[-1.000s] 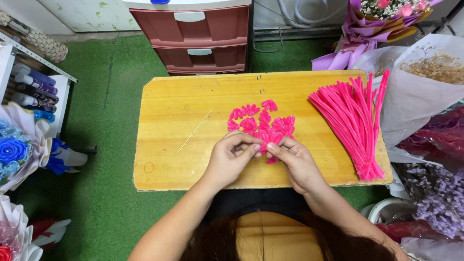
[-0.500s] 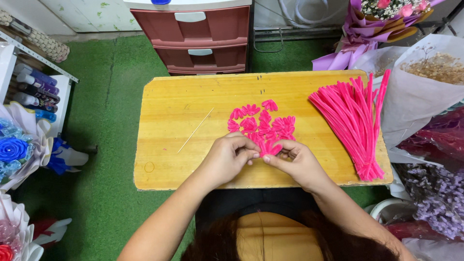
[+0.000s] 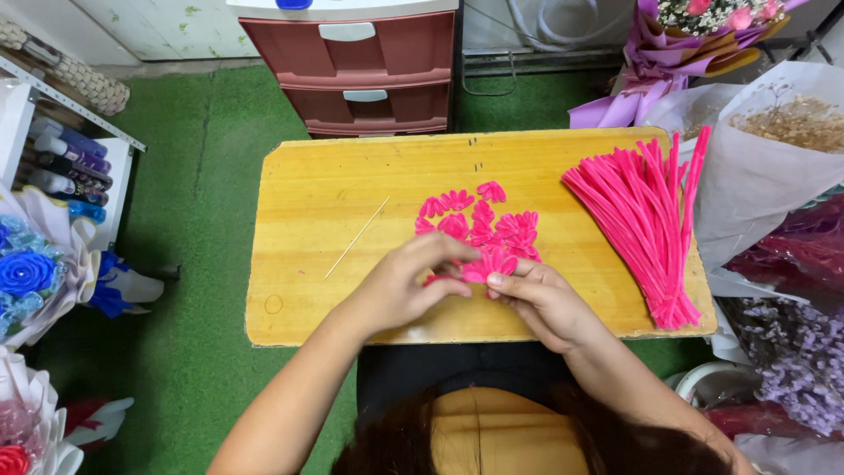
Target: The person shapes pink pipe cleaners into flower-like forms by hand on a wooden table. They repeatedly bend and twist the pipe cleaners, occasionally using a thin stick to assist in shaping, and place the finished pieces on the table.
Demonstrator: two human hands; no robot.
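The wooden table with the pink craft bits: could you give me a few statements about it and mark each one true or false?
1. Both hands, left hand and right hand, meet at a bent pink piece. True.
2. The bundle of straight pink stems lies at the table's left end. False: right end.
3. A thin wooden stick lies on the wooden table. True.
4. The drawer unit is blue. False: reddish-brown.
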